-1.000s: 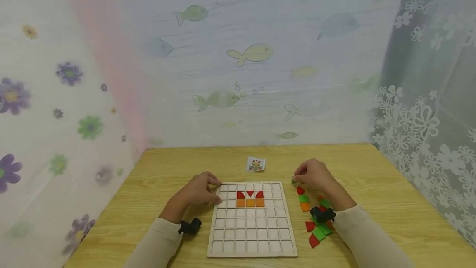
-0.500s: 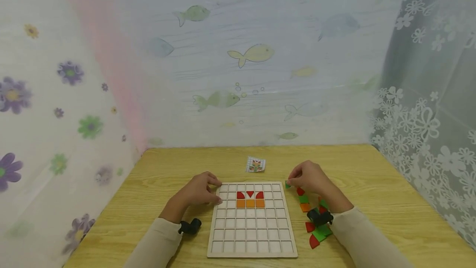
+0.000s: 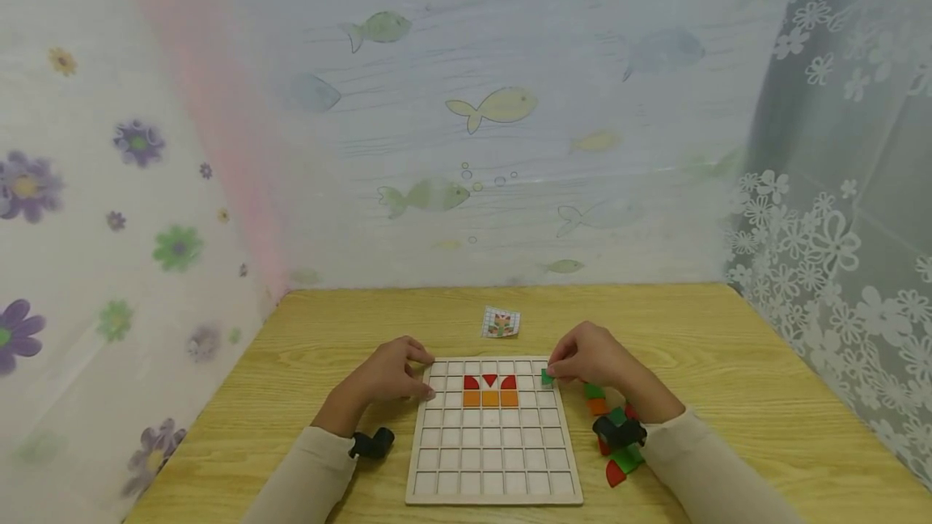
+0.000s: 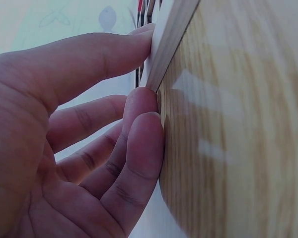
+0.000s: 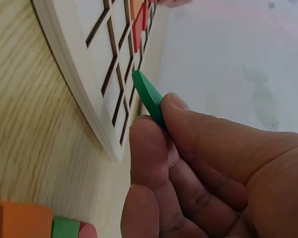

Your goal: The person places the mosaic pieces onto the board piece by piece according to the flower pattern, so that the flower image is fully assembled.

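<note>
My right hand point(image 3: 585, 355) pinches a small dark-green tile point(image 5: 148, 98) between thumb and fingertips. In the head view the tile overlaps the upper right cells of a pale wooden grid board point(image 3: 502, 503). On the board's upper middle lie red quarter-round tiles point(image 3: 508, 382), a red triangle tile point(image 3: 490, 381) and a row of orange square tiles point(image 3: 491, 399). My left hand point(image 3: 389, 370) rests at the board's upper left edge. Its thumb point(image 4: 124, 52) touches the rim, and the other fingers point(image 4: 145, 144) lie bent beside the corner, against the table.
A small printed pattern card point(image 3: 501, 322) lies behind the board. Right of the board, partly under my right wrist, are loose orange point(image 3: 597, 407), green point(image 3: 624, 459) and red tiles point(image 3: 615, 473). Each wrist carries a black camera point(image 3: 373, 442). Patterned curtains point(image 3: 510, 184) surround the wooden table point(image 3: 349, 314).
My right hand has moved left and toward me, carrying the green tile from beyond the loose tiles to over the board's right side. My left hand stays at the board's edge.
</note>
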The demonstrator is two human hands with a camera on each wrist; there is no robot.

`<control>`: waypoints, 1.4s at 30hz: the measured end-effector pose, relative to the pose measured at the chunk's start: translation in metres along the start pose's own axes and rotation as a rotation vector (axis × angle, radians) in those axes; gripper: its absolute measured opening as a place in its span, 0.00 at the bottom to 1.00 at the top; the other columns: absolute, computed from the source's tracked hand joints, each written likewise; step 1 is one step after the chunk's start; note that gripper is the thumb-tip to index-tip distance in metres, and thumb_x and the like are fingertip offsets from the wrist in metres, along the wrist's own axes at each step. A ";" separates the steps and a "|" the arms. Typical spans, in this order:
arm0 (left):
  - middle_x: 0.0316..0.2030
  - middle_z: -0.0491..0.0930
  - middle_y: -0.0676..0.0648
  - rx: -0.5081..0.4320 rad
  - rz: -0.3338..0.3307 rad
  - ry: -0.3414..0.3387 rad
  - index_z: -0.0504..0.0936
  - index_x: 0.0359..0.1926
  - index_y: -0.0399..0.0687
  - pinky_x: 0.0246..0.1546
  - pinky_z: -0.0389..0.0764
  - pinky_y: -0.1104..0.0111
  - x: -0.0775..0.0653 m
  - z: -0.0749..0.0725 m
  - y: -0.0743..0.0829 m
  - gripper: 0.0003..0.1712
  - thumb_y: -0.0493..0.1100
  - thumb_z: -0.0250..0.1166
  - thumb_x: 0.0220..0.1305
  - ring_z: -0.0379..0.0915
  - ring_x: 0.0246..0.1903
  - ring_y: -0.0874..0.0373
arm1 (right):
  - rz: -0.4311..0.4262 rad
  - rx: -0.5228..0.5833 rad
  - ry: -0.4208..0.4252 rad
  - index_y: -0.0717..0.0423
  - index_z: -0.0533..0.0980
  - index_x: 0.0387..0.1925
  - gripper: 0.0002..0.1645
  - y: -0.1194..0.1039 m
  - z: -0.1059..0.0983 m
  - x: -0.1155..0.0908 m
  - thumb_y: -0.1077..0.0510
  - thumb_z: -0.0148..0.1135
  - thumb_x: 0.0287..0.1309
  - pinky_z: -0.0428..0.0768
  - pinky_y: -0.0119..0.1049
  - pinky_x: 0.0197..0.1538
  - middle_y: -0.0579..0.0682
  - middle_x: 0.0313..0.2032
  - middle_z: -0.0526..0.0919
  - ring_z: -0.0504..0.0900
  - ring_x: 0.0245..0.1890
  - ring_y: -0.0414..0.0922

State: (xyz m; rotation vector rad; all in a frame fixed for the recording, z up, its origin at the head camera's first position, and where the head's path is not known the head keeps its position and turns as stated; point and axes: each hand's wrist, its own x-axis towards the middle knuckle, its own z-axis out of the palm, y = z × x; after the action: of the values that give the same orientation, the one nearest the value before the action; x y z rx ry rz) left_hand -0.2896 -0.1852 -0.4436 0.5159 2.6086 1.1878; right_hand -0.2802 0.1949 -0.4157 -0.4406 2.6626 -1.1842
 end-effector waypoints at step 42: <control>0.64 0.72 0.42 0.003 0.002 0.001 0.84 0.60 0.38 0.30 0.85 0.63 -0.001 0.000 0.001 0.33 0.40 0.82 0.52 0.81 0.35 0.56 | -0.189 -0.035 -0.123 0.48 0.89 0.27 0.06 -0.021 0.041 -0.002 0.57 0.76 0.60 0.81 0.36 0.35 0.43 0.26 0.89 0.83 0.30 0.40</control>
State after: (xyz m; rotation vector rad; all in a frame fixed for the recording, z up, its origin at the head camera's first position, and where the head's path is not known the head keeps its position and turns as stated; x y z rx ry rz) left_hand -0.2882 -0.1847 -0.4427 0.5193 2.6113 1.1849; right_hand -0.2624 0.1537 -0.4268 -0.7605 2.5848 -1.1213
